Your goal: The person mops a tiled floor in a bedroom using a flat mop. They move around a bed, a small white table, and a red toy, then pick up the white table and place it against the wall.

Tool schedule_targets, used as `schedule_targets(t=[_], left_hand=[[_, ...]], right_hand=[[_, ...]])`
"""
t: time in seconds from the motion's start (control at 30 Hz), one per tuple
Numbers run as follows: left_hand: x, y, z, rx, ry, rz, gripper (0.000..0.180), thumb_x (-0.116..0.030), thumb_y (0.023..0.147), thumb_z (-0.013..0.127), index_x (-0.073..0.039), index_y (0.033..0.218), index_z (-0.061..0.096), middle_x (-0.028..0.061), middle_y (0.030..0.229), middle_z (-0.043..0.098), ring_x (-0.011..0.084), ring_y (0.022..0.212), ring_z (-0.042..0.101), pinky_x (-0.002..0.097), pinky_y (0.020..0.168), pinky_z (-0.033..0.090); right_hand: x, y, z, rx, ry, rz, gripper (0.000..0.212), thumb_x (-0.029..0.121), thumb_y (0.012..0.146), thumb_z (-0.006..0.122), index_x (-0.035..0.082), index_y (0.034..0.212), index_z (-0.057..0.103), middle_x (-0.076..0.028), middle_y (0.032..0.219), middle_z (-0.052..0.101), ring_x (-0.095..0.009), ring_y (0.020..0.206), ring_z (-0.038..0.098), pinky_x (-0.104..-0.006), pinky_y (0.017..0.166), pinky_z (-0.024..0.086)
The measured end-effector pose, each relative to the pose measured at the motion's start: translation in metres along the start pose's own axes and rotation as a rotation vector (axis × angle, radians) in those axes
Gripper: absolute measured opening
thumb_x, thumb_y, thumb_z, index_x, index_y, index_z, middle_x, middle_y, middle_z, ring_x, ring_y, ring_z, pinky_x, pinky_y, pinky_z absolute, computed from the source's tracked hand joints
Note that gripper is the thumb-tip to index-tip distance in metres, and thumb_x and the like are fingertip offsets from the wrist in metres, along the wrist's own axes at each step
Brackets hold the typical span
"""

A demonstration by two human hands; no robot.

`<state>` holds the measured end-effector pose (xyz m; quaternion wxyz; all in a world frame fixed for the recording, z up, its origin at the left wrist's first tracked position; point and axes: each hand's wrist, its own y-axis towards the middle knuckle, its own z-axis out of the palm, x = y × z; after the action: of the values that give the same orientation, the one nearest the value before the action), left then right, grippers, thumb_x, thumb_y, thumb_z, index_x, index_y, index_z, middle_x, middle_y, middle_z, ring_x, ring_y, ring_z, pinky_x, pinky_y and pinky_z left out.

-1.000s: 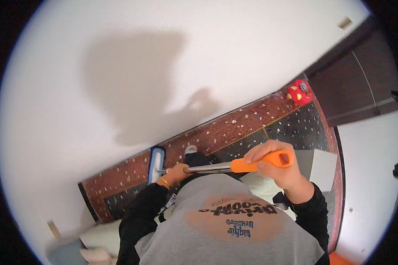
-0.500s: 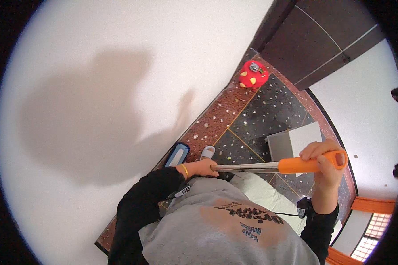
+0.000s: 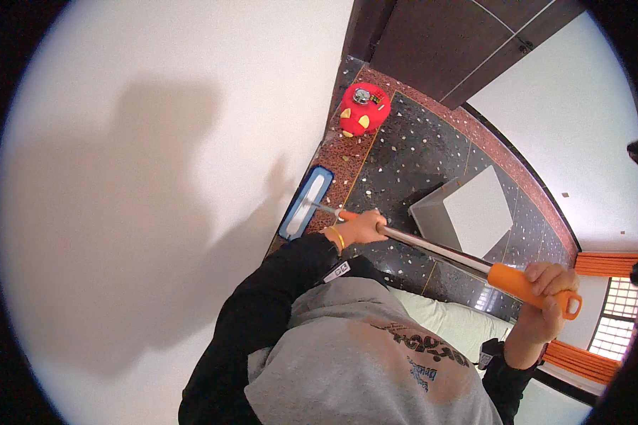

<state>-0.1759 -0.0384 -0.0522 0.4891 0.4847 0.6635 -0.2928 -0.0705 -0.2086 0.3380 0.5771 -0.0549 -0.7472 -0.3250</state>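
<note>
Both of my hands are closed round a flat mop [image 3: 439,249] with a metal pole and orange grips. My left hand [image 3: 365,228] wraps the lower pole, just above its lower orange section. Up at the top end, my right hand [image 3: 549,287] grips the orange handle, whose hanging loop sticks out past the fingers. Down on the reddish floor border, the blue and white mop head [image 3: 308,202] lies flat along the foot of the white wall. From there the pole slants up to the right across my front.
Beyond the mop head, a red round object [image 3: 365,110] with yellow patches stands by the wall. A pale box-shaped piece [image 3: 468,212] is on the dark speckled floor [image 3: 411,142]. Dark cabinet doors [image 3: 446,42] are at the back. Light green bedding [image 3: 450,322] lies to my right.
The mop head has slid forward along the wall toward the red object. My left hand has moved forward and right; my right hand has shifted slightly right and down. The view has turned too.
</note>
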Motion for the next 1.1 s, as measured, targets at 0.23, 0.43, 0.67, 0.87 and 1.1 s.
schedule_targets(t=[0.23,0.43,0.67,0.87,1.1], left_hand=[[0.028,0.068,-0.021,-0.11,0.081,0.147,0.014,-0.014,0.061,0.062,-0.006,0.06,0.051,0.0123,0.064,0.049,0.0314,0.07,0.05,0.0412,0.058,0.038],[0.035,0.132,-0.027,0.068,0.157,0.18,0.021,-0.023,0.062,0.062,-0.002,0.063,0.056,0.0148,0.065,0.056,0.0339,0.068,0.055,0.0446,0.06,0.043],[0.031,0.226,0.013,0.243,0.002,0.064,0.023,-0.021,0.064,0.061,0.001,0.07,0.057,0.019,0.067,0.057,0.0354,0.069,0.057,0.044,0.057,0.042],[0.01,0.316,0.044,-0.08,-0.092,-0.067,0.023,-0.02,0.065,0.065,-0.004,0.071,0.05,0.0142,0.078,0.053,0.035,0.078,0.051,0.0426,0.061,0.039],[-0.02,0.334,0.035,-0.534,-0.045,-0.357,0.017,-0.022,0.067,0.064,-0.008,0.076,0.059,0.0125,0.077,0.06,0.0327,0.078,0.058,0.045,0.069,0.045]], right_hand=[[-0.021,0.011,0.012,0.098,-0.034,-0.002,0.022,0.015,0.073,0.068,0.007,0.067,0.049,-0.006,0.063,0.052,-0.02,0.061,0.054,-0.0338,0.061,0.045],[-0.044,0.047,-0.021,-0.045,-0.107,0.029,0.014,0.011,0.071,0.061,0.006,0.069,0.048,-0.006,0.062,0.052,-0.018,0.058,0.051,-0.033,0.057,0.041],[-0.073,0.117,-0.108,-0.163,-0.204,-0.002,0.013,0.016,0.072,0.05,0.011,0.064,0.039,-0.003,0.055,0.042,-0.012,0.052,0.04,-0.0291,0.054,0.032],[-0.117,0.22,-0.182,-0.249,-0.281,-0.139,0.02,0.018,0.079,0.041,0.011,0.063,0.032,-0.003,0.053,0.03,-0.013,0.052,0.03,-0.0312,0.06,0.029],[-0.161,0.345,-0.202,-0.221,-0.121,-0.109,0.014,0.013,0.085,0.043,0.004,0.074,0.045,-0.005,0.064,0.035,-0.02,0.064,0.042,-0.0399,0.089,0.038]])
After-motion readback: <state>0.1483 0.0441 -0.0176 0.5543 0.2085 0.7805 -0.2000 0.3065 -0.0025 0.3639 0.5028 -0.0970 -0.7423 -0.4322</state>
